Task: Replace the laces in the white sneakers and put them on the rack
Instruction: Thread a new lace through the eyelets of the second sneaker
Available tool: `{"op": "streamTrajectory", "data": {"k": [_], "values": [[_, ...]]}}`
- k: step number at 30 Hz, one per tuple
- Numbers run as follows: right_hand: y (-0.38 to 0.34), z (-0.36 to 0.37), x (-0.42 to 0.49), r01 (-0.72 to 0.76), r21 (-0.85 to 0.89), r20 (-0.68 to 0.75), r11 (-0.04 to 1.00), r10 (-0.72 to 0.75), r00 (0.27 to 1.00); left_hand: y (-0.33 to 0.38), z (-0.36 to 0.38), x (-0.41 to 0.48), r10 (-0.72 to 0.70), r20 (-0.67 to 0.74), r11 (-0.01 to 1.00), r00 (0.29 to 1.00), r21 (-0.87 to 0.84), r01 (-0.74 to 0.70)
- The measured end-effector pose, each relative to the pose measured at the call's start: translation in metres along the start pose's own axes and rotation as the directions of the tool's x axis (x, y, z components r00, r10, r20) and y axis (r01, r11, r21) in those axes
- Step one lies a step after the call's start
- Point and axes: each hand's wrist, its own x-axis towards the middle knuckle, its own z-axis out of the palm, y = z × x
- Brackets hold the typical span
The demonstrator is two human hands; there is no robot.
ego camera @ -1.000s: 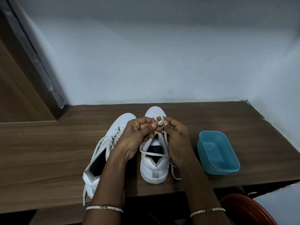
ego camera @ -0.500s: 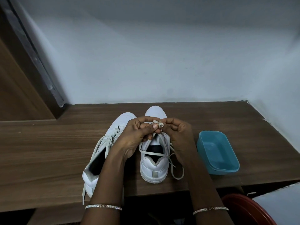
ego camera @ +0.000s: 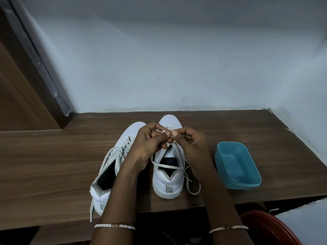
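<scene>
Two white sneakers stand on the wooden shelf (ego camera: pixel 53 165), toes toward the wall. The left sneaker (ego camera: pixel 113 167) leans left, with its laces threaded and an end hanging over the front edge. Over the tongue of the right sneaker (ego camera: pixel 168 181), my left hand (ego camera: pixel 150 144) and my right hand (ego camera: pixel 189 142) meet fingertip to fingertip, both pinching its white lace (ego camera: pixel 169 167). One strand crosses the shoe's opening and a loose loop lies by its right heel.
A teal plastic tub (ego camera: pixel 238 167) sits right of the shoes near the front edge. A red round basin (ego camera: pixel 270 228) shows below the shelf at bottom right. White walls close the back and right; a wooden panel (ego camera: pixel 16 96) stands at the left.
My fingertips have drawn closer together over the right sneaker's tongue. The loose lace loop by the heel has shifted slightly. The shoes and tub stay put.
</scene>
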Motion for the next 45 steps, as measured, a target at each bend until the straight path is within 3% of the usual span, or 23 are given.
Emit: {"op": "streamTrajectory", "data": {"k": [9,15,21,27,33,38,42,45], "values": [[0.007,0.015,0.002,0.004,-0.023,-0.121,1.0,-0.007,0.993,-0.003,0.004,0.002,0.012,-0.083,1.0,0.996,0.016,-0.011],[0.008,0.017,0.002,-0.069,0.082,-0.141,0.994,0.08,0.987,-0.006,0.002,0.002,0.064,-0.07,0.997,0.996,0.053,-0.06],[0.007,0.017,0.004,-0.142,0.208,-0.14,0.968,0.174,0.975,-0.002,-0.002,-0.001,0.171,-0.042,0.962,0.984,0.223,-0.157],[0.002,0.018,0.007,-0.174,0.305,-0.137,0.936,0.224,0.965,-0.007,-0.003,0.0,0.358,-0.019,0.798,0.934,0.525,-0.295],[-0.007,0.011,0.001,-0.239,0.337,-0.081,0.911,0.281,0.956,-0.002,-0.003,-0.005,0.525,0.108,0.453,0.844,0.804,-0.385],[-0.012,-0.001,0.0,-0.228,0.237,0.054,0.944,0.222,0.974,0.003,0.003,-0.006,0.465,0.192,0.29,0.864,0.889,-0.354],[-0.012,-0.007,-0.001,-0.131,0.071,0.033,0.989,0.129,0.991,0.001,0.004,-0.001,0.377,0.171,0.298,0.91,0.908,-0.294],[-0.012,-0.007,-0.001,-0.077,0.03,0.051,0.997,0.075,0.996,-0.001,-0.001,0.003,0.359,0.179,0.427,0.916,0.842,-0.331]]}}
